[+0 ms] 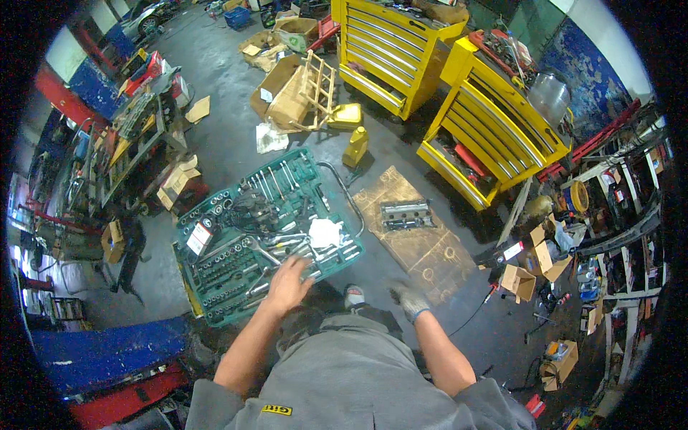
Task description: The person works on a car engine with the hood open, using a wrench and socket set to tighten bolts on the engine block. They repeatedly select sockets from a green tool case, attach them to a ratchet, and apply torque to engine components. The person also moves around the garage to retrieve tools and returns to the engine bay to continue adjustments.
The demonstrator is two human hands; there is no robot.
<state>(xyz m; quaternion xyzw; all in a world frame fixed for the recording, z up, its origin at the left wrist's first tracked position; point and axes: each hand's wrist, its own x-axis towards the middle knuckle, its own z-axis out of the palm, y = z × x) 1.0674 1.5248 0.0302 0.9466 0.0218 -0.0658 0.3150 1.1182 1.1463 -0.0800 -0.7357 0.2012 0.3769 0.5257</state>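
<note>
My left hand [289, 284] is bare and reaches over the near edge of a green tool case [292, 166]. Its fingers are apart, close to the loose tools, and nothing shows in them. Just beyond them lies a large spanner [262, 251] among rows of sockets [223, 264]. A crumpled white cloth or paper [326, 233] rests on the case's right side. My right hand [413, 302] wears a grey glove and hangs low near the cardboard sheet [430, 258]; blur hides how its fingers are set. A metal engine part [405, 214] lies on that cardboard.
Two yellow tool cabinets [383, 57] stand at the far right, with a yellow bottle [355, 147] on the floor before them. A cardboard box [279, 89] and a wooden frame [315, 89] lie beyond the case. Cluttered racks [631, 294] line the right side; a blue bench [107, 351] is at left.
</note>
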